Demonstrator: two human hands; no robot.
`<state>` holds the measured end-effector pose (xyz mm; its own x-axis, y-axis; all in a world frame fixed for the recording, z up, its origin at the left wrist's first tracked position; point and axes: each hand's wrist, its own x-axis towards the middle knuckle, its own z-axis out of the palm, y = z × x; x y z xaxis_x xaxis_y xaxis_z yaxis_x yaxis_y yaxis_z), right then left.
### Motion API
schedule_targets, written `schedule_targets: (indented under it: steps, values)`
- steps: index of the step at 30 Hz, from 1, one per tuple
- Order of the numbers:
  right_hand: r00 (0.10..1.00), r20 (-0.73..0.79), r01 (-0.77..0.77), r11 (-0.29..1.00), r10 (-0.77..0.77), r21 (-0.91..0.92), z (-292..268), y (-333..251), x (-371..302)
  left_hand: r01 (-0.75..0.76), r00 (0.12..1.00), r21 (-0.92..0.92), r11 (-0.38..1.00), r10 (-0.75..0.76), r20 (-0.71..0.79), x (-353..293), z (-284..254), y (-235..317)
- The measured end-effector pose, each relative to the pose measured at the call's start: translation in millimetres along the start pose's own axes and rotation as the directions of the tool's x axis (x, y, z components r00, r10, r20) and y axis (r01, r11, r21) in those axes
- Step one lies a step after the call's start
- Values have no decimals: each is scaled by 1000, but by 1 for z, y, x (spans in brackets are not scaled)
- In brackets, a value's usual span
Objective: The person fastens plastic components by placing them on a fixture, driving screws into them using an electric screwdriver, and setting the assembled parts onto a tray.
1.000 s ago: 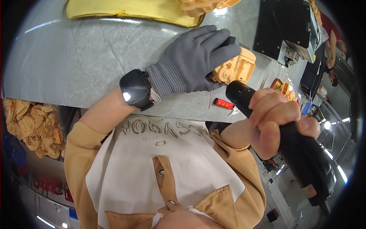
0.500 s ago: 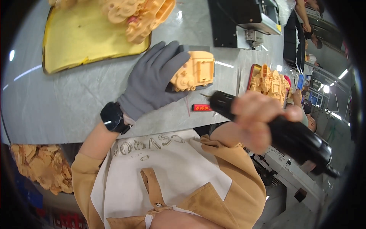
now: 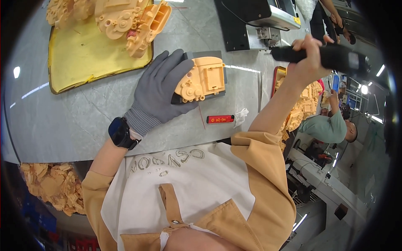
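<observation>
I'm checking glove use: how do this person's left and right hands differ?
The left hand wears a gray glove; the right hand is bare. The left hand is on the orange part; the right hand holds a black tool. Both extend from tan sleeves.

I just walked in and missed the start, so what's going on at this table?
A person's gloved left hand steadies an orange plastic housing on a dark base. Their bare right hand holds what looks like a black electric screwdriver up and to the right, clear of the housing. More orange housings lie on and around a yellow tray at the far left; a red lighter lies nearer the person.
</observation>
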<state>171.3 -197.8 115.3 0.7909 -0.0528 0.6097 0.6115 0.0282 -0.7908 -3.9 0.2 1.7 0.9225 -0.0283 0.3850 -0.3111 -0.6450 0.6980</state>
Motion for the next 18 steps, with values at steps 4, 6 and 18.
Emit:
schedule_targets:
  steps: [4, 6, 18]
  values:
    - [994, 27, -104, 984, 101, 145, 2, -33, -55, -28, 1000, -32, 999, 28, -8, -1, 2, -3]
    - [999, 28, -33, 975, 27, 219, 19, -48, -54, -33, 999, -36, 999, 33, 10, 2, 0, -3]
    - [998, -54, 37, 998, -40, -41, 8, 3, 19, -23, 1000, -47, 999, 23, 2, 0, -2, -4]
